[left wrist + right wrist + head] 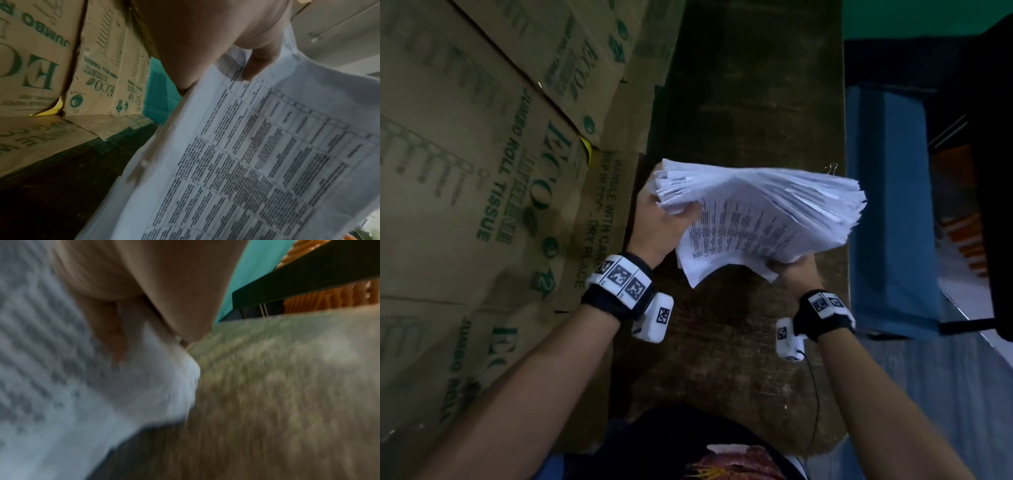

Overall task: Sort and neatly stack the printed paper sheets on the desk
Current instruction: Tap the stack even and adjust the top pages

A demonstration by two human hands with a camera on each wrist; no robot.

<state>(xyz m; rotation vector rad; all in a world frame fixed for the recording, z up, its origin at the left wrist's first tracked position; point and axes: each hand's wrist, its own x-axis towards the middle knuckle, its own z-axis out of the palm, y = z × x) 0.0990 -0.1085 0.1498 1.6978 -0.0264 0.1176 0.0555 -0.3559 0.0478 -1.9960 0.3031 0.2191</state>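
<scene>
Printed cardboard boxes (482,154) flank a dark wooden desk (750,85) in dim light.

A storeroom: stacked tissue cartons (482,164) beside a worn desk (739,85).

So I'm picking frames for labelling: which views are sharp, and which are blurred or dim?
Head view: dim but fairly sharp, paper stack legible as print, wide-angle bending at edges. Left wrist view: printed table lines readable, slight softness. Right wrist view: heavy motion blur, the desk and the sheets smeared.
</scene>
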